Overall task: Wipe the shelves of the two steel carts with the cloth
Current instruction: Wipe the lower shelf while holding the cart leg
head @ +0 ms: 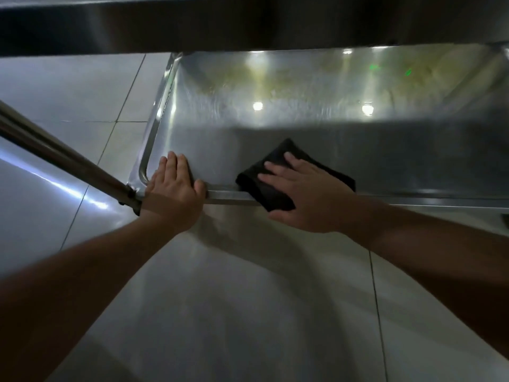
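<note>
**Both hands on the low shelf of a steel cart, cloth under the right**

At the far left, a round steel post (pixel 55 150) runs diagonally from the left edge down to the near left corner of the shelf, where it meets a dark fitting. Beneath and around it lies a floor of pale glossy tiles (pixel 82 86) with thin grout lines and a bright streak of reflected light.

Next comes the left hand (pixel 173 186). It lies flat over the near left corner of the lower shelf (pixel 248 128), fingers straight and close together pointing away, thumb spread to the right along the raised near rim. It holds nothing.

The shelf is a shallow steel tray with a rolled rim, reaching from that corner to the right edge of the view. Its far half shows yellowish smears and several bright reflected lamps, plus two small green glints; the near half lies in shadow.

Just right of the left hand, a folded black cloth (pixel 272 188) sits across the near rim, partly on the shelf surface and partly hanging over the edge toward the floor. The right hand (pixel 308 194) presses down on it, fingers straight and slightly spread, pointing left and away.

Across the top, the dark underside of an upper shelf (pixel 248 23) spans the whole view.
</note>
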